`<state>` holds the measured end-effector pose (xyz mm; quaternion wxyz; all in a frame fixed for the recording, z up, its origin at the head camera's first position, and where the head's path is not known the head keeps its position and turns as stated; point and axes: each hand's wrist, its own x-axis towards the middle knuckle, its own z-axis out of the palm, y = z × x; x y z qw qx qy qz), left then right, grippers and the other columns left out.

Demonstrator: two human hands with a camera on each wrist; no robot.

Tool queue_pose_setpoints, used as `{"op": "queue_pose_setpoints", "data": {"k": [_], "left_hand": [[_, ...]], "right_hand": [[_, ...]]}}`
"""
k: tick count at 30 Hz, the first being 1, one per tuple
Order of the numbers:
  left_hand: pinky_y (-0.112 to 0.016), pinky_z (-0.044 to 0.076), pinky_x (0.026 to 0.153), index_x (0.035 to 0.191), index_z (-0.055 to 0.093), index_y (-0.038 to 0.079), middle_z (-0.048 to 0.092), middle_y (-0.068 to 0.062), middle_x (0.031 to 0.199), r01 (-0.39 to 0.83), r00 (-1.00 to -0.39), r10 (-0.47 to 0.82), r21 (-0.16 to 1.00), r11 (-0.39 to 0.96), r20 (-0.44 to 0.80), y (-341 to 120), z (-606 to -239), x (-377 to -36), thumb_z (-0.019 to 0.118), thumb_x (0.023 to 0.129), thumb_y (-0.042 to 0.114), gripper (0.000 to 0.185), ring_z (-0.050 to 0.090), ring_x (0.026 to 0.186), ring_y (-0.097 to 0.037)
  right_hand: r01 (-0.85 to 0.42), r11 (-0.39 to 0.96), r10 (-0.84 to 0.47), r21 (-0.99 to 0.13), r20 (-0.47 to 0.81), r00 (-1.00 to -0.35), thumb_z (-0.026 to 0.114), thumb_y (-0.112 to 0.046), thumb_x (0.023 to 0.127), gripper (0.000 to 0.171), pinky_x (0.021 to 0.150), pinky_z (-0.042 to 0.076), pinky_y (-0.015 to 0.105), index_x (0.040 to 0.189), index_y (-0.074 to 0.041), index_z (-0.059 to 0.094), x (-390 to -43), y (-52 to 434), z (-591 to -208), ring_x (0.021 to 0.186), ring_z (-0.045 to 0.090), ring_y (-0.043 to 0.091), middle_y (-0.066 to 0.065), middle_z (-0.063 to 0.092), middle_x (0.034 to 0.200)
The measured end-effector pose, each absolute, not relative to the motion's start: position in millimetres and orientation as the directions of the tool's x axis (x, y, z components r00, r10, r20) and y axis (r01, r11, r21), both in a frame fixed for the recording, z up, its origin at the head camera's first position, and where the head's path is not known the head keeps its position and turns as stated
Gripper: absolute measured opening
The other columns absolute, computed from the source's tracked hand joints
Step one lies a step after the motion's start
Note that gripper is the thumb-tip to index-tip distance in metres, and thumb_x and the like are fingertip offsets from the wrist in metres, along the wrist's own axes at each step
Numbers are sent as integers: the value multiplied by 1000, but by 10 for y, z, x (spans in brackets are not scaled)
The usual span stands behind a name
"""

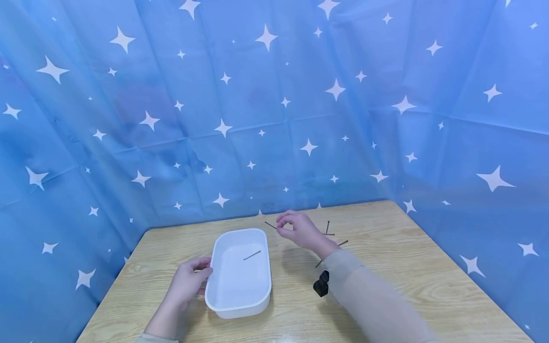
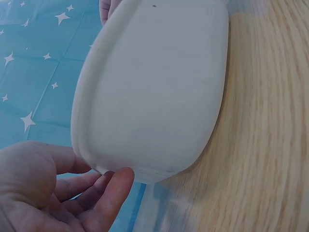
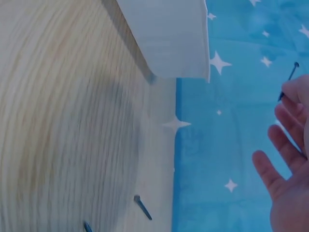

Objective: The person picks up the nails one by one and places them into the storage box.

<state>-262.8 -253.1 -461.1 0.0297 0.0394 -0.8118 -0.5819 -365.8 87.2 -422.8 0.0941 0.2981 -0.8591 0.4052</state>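
Head view: a thin dark metal nail [image 1: 270, 225] was pinched between the thumb and fingertips of the right hand [image 1: 300, 230], lifted just above the pale wooden table [image 1: 407, 267] beyond the far corner of the white oblong plastic tray [image 1: 262, 286]. The tray's near-left rim was touched by the left hand [image 1: 188, 281], fingers relaxed and apart, apparently to keep it steady. One nail [image 1: 252, 255] was seen lying inside the tray; several loose nails [image 1: 332, 238] were scattered on the table behind the right wrist, within easy reach. A small black device [image 1: 321, 284] was strapped under the right forearm.
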Motion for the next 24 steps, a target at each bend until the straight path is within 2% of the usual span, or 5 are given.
{"op": "queue_pose_setpoints", "data": {"k": [6,12,24], "left_hand": [[-45,64,60,129,64,-6,63,-18,113,-29,-995,-97,944,327,3,-2540,-4617,-2633,63,96,4,35,69,87,-25],[-44,64,60,129,65,-5,64,-17,113,-28,-995,-98,940,341,6,-2540,-4618,-2639,64,96,5,34,69,87,-24],[-45,64,60,129,65,-6,64,-17,113,-26,-996,-92,943,331,5,-2530,-4608,-2627,63,96,4,34,69,88,-25]], "right_hand": [[-591,484,-453,-646,393,-800,69,-13,96,10,99,54,44,88,-18,72,-3643,718,-4267,117,60,25,2,67,118],[-629,464,-483,-624,417,-770,69,-10,95,12,98,54,43,85,-15,72,-3603,568,-4279,113,62,26,5,68,114],[-580,496,-509,-647,325,-797,70,-15,96,13,100,53,38,85,-21,71,-3491,245,-4310,117,59,21,-2,65,117]]}}
